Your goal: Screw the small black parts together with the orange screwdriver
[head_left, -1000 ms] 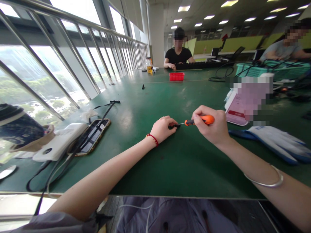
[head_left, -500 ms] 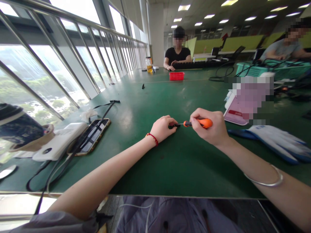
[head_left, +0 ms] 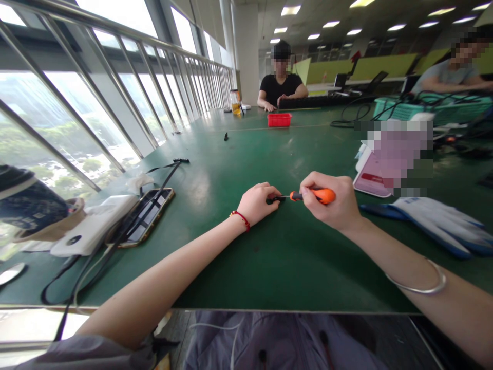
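Near the middle of the green table [head_left: 231, 267], my left hand [head_left: 256, 202] is closed on a small black part [head_left: 276, 198], its fingers hiding much of it. My right hand [head_left: 334, 200] grips an orange and black screwdriver [head_left: 322, 196] by the handle. The screwdriver lies nearly level and points left, with its thin metal shaft reaching the black part. Whether the tip sits in a screw is too small to see.
On the left lie a phone [head_left: 152, 218], a white power bank [head_left: 90, 226], cables and a dark cup [head_left: 29, 203]. White-blue gloves [head_left: 439, 223] and a pink case [head_left: 373, 180] are at right. Farther back stand a red tray [head_left: 279, 121], a green basket [head_left: 442, 113] and two seated people.
Both my hands and the screwdriver hold nearly the same pose. Across the table, the person in black has shifted their arms slightly.
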Demonstrator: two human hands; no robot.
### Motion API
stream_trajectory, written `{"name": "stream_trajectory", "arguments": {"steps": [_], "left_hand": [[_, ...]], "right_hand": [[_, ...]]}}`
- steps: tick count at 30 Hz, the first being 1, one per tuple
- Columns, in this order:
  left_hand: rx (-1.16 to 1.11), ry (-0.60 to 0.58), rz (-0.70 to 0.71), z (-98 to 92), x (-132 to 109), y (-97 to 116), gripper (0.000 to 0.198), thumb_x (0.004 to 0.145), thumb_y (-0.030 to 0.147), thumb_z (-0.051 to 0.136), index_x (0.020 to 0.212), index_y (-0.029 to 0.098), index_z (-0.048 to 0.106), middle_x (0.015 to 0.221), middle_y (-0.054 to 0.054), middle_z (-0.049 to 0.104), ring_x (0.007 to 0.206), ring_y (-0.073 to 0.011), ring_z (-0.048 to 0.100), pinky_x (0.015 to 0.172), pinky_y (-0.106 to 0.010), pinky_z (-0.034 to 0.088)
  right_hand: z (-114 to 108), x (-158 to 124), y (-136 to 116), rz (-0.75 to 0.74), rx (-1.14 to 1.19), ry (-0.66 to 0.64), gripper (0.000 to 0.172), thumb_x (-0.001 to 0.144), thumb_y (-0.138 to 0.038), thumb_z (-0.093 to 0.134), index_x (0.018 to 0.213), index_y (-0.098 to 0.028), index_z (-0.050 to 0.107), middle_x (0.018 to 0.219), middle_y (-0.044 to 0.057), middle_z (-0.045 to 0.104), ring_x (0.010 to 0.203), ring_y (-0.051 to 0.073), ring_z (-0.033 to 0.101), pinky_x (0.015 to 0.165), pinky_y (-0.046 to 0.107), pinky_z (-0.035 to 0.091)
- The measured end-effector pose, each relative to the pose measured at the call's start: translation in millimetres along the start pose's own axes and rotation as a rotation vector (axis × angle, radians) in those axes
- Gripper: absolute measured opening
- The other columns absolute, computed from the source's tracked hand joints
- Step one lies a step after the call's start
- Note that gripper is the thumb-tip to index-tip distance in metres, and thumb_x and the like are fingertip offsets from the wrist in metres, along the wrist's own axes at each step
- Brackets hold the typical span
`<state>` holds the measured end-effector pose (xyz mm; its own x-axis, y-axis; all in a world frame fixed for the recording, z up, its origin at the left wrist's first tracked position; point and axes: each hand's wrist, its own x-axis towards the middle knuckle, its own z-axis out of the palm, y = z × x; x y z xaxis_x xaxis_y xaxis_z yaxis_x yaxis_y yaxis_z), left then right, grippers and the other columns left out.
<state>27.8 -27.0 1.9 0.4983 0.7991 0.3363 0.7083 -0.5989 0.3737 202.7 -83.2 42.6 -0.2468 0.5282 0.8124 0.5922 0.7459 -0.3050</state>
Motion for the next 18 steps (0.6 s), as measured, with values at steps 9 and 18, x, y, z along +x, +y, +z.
{"name": "stream_trajectory", "arguments": {"steps": [9,18], "left_hand": [[0.017,-0.008,0.011,-0.8,-0.1,0.8,0.018,0.076,0.023,0.055,0.089,0.021,0.068,0.084,-0.001,0.062,0.082,-0.0156,0.06,0.073,-0.026,0.047],[0.029,-0.004,0.03,-0.2,0.2,-0.1,0.017,0.076,0.023,0.055,0.088,0.021,0.067,0.084,-0.001,0.061,0.082,-0.0162,0.059,0.072,-0.026,0.047]], "right_hand": [[0.6,-0.1,0.9,0.019,-0.02,-0.008,0.013,0.073,-0.019,0.051,0.061,-0.022,0.049,0.051,-0.003,0.055,0.044,0.011,0.049,0.047,0.024,0.037],[5.3,-2.7,2.8,-0.025,-0.048,-0.034,0.012,0.073,-0.02,0.051,0.061,-0.021,0.049,0.052,-0.003,0.053,0.044,0.01,0.047,0.047,0.023,0.035]]}}
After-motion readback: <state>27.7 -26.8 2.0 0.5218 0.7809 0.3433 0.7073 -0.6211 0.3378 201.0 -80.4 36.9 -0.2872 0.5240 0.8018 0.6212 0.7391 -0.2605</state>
